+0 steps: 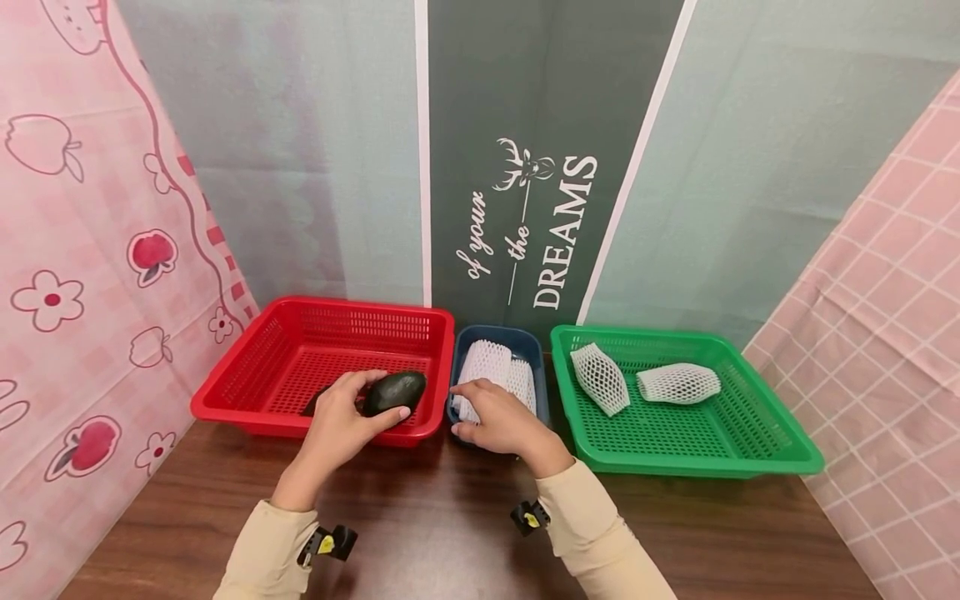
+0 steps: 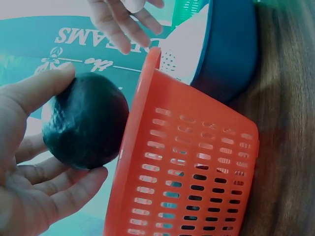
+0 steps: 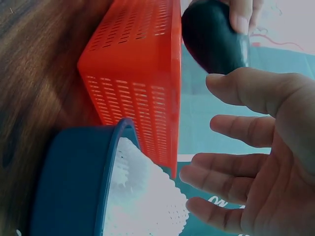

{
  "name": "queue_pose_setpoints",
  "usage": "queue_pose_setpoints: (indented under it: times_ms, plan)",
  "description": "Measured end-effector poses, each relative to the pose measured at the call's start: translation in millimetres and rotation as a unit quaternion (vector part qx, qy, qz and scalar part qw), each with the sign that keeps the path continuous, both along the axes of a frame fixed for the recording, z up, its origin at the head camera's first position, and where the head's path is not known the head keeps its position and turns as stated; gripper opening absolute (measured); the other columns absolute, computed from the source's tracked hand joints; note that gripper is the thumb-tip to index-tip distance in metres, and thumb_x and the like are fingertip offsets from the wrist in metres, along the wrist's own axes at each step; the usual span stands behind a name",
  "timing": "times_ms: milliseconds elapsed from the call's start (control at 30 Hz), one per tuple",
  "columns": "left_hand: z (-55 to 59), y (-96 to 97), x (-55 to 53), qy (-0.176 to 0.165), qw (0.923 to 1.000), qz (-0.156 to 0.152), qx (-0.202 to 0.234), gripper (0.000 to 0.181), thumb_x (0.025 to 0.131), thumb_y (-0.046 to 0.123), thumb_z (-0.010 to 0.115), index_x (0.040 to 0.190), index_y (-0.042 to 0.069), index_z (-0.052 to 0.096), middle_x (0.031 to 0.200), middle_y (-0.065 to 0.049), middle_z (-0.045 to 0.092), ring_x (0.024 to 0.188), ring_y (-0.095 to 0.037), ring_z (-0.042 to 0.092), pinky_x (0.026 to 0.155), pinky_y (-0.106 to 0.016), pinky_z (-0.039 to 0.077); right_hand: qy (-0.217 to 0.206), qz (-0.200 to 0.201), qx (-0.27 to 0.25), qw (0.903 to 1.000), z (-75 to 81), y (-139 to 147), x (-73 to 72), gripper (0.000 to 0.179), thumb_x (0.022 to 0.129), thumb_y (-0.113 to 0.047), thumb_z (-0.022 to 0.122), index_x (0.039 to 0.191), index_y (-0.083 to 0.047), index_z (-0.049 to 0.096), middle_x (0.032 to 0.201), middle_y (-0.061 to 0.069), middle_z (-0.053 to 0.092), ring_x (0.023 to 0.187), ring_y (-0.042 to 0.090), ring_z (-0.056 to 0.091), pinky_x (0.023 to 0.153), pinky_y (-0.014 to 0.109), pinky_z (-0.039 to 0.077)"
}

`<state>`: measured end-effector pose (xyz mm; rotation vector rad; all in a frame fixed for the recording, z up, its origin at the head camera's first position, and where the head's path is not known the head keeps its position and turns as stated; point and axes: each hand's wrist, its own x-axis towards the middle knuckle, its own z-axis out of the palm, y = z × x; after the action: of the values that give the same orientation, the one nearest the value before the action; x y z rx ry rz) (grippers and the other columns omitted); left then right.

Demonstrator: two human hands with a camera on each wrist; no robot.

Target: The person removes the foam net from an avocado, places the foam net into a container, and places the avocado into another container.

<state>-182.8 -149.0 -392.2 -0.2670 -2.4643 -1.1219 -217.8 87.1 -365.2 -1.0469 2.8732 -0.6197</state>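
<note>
My left hand [image 1: 347,421] grips a dark green avocado [image 1: 393,393] between thumb and fingers, over the front right part of the red basket [image 1: 247,408]. In the left wrist view the avocado [image 2: 88,123] appears beside the basket's rim. Another dark item [image 1: 312,403] shows in the red basket, mostly hidden behind that hand. My right hand [image 1: 501,419] hovers over the small blue bin [image 1: 542,375], fingers spread and nothing held. White foam net sleeves [image 1: 487,360] fill this bin; in the right wrist view the fingertips are close to the sleeves [image 3: 147,196].
To the right stands a green basket [image 1: 645,437] with two net-covered items, one upright-leaning [image 1: 600,379] and one lying flat [image 1: 678,383]. All three containers sit on a brown wooden table [image 1: 435,533]. Behind them hangs a printed cloth [image 1: 345,167], with pink cloths at both sides.
</note>
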Motion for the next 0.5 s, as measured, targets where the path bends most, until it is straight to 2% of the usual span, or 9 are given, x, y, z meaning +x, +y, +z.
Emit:
queue_pose_setpoints:
  times_ms: [267,367,500]
  plan:
    - [-5.5,3.6,-14.3,-0.041,0.9988,0.007,-0.026,0.062,0.068,0.028,0.083,0.119,0.004,0.058,0.112,-0.015,0.057,0.100,-0.031,0.052,0.082,-0.049,0.043,0.044,-0.037,0.068,0.9961,1.1,-8.8,1.5,0.049,0.079,-0.030,0.070,0.124,-0.012,0.059,0.117,0.010,0.056,0.105,0.025,0.052,0.084,0.051,0.043]
    - [-7.4,3.3,-14.7,-0.053,0.9979,0.006,-0.037,0.062,0.068,0.028,0.083,0.119,0.002,0.058,0.112,-0.016,0.057,0.101,-0.032,0.052,0.083,-0.051,0.043,0.047,-0.040,0.084,0.9946,0.4,-9.3,2.6,0.050,0.079,-0.032,0.071,0.124,-0.012,0.059,0.117,0.010,0.056,0.105,0.026,0.052,0.085,0.052,0.043]
    - [-8.3,2.1,-13.6,-0.048,0.9980,0.004,-0.040,0.061,0.068,0.026,0.084,0.118,0.002,0.059,0.111,-0.016,0.058,0.100,-0.032,0.053,0.082,-0.050,0.044,0.046,-0.039,0.083,0.9948,-0.9,-7.7,2.4,0.049,0.079,-0.030,0.071,0.122,-0.011,0.060,0.115,0.010,0.056,0.103,0.026,0.053,0.084,0.051,0.043]
